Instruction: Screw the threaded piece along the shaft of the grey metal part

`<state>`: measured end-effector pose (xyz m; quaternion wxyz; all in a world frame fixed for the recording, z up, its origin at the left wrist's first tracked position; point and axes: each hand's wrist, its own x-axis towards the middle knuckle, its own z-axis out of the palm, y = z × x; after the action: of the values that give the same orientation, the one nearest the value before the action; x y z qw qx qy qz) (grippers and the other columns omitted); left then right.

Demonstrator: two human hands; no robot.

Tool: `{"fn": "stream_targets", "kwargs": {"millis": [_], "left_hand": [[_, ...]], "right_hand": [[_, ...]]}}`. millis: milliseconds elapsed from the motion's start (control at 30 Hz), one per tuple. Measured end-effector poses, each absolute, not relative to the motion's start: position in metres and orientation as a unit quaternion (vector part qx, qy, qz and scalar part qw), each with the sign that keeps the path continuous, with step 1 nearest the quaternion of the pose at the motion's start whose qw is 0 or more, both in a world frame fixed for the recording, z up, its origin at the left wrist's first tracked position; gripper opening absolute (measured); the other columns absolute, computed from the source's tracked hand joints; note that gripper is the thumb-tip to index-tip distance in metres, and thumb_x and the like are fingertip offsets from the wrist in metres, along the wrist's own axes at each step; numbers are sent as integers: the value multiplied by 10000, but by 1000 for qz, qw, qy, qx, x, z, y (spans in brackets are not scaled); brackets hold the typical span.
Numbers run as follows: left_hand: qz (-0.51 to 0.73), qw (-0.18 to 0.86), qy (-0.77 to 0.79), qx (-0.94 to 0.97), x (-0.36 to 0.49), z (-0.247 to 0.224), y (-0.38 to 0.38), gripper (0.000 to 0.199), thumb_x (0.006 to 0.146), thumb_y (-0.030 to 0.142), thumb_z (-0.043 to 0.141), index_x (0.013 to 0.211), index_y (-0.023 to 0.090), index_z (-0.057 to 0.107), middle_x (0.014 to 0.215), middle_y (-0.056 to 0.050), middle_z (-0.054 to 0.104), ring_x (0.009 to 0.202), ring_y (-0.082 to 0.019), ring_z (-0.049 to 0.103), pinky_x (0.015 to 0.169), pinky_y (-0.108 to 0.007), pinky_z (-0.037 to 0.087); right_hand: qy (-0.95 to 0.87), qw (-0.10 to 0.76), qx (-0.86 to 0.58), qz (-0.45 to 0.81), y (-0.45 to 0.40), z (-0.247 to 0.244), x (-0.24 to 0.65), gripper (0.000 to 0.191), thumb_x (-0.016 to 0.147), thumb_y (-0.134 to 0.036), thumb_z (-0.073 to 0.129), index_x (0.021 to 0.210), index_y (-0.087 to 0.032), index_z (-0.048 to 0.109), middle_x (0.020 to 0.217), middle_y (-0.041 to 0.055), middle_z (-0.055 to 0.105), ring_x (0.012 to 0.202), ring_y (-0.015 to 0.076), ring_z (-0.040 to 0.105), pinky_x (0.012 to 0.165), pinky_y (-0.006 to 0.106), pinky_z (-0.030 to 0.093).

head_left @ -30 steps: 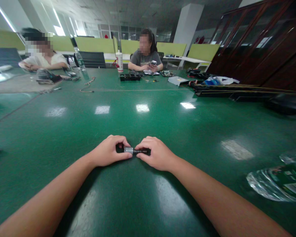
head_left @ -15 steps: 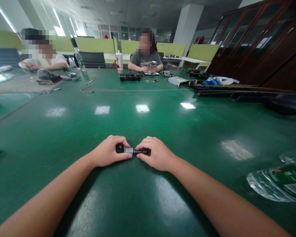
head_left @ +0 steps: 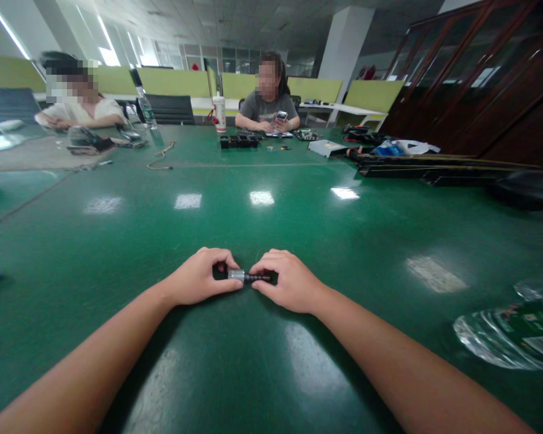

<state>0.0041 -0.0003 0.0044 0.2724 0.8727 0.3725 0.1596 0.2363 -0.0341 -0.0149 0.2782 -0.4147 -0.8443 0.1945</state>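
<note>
Just below the centre of the frame, a small metal part (head_left: pixel 236 275) is being pinched between the thumb and forefinger of the left hand (head_left: pixel 196 278). Its shaft (head_left: pixel 259 278) is being flanked by the curled thumb and forefinger of the right hand (head_left: pixel 292 282); whether it is being gripped there cannot be told. Light is being reflected in pale patches by a glossy green table (head_left: pixel 262 226). At upper centre, a phone (head_left: pixel 281 115) is being held by a seated person (head_left: pixel 266 108). The part is being shown lengthwise: silver cylinder leftward, thin, dark, ridged shaft rightward.
</note>
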Motion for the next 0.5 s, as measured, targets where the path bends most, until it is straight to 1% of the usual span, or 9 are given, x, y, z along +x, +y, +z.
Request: {"fn": "stream_targets", "kwargs": {"millis": [267, 500], "left_hand": [[155, 271, 378, 871, 5, 4, 0, 258, 808, 417, 718, 906, 180, 693, 789, 1, 675, 729, -154, 606, 672, -250, 405], [162, 286, 375, 867, 5, 4, 0, 234, 804, 390, 714, 882, 173, 679, 811, -3, 682, 730, -149, 602, 667, -242, 409]], "right_hand": [[-839, 281, -424, 193, -33, -15, 238, 105, 770, -189, 761, 868, -194, 723, 801, 2, 693, 789, 156, 585, 778, 308, 415], [-836, 277, -436, 186, -33, -13, 240, 75, 778, -208, 760, 844, -196, 727, 796, 9, 694, 791, 160, 585, 766, 306, 417]]}}
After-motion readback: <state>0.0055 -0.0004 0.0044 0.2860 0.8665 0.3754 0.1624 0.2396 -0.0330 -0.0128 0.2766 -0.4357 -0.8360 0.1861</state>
